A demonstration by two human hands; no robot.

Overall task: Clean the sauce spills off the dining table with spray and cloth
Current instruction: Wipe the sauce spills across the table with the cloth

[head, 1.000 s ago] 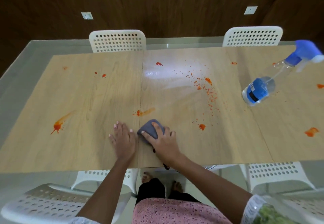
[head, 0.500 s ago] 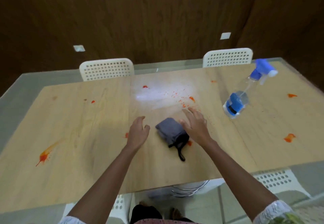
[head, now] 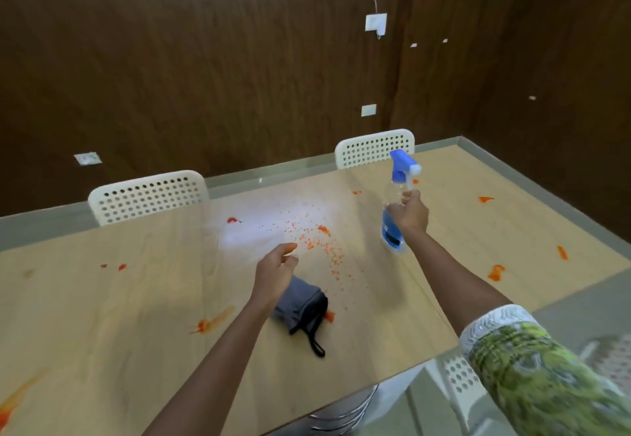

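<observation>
My right hand (head: 409,213) grips the clear spray bottle (head: 394,230) with its blue trigger head, holding it upright at the table's right centre. My left hand (head: 276,270) hovers above the table with loosely curled fingers and holds nothing. Just below it, the folded grey cloth (head: 302,305) with a black loop lies on the wooden table (head: 102,333). Orange-red sauce spills dot the top: a speckled patch (head: 321,241) in the middle, a smear (head: 211,321) at the left front, and blobs (head: 495,271) on the right.
Two white perforated chairs (head: 146,196) stand along the far edge against a dark wood wall. Another white chair (head: 457,377) sits under the near right edge. A grey glass border (head: 580,196) frames the tabletop.
My right hand left the cloth, reached right and picked the spray bottle up from lying to upright. My left hand lifted off the table. The camera tilted up.
</observation>
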